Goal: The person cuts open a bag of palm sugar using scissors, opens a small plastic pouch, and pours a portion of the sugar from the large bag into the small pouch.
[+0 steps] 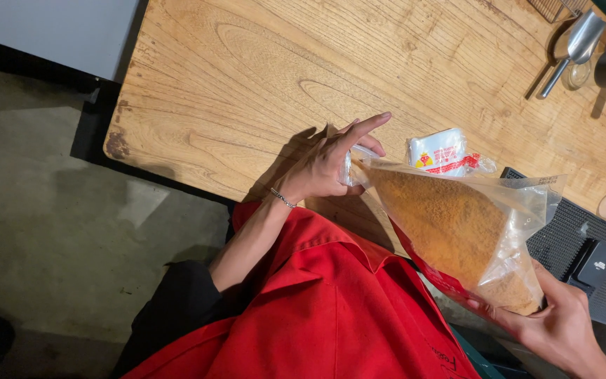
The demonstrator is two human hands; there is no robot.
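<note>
Right hand [562, 326] perhaps partly out of frame

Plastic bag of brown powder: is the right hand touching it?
Touching. The head view shows the right hand cupping the plastic bag from beneath.

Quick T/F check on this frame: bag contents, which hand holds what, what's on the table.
1. The clear plastic bag holds a brown crumbly powder. True.
2. The left hand is at the bag's narrow end. True.
3. The right hand rests flat on the table. False: it supports the bag's wide end from below.
4. The bag lies flat on the wooden table. False: it is held up between both hands at the table's edge.
5. A small white and red packet lies on the table beyond the bag. True.
6. The person wears a blue apron. False: the garment is red.
</note>
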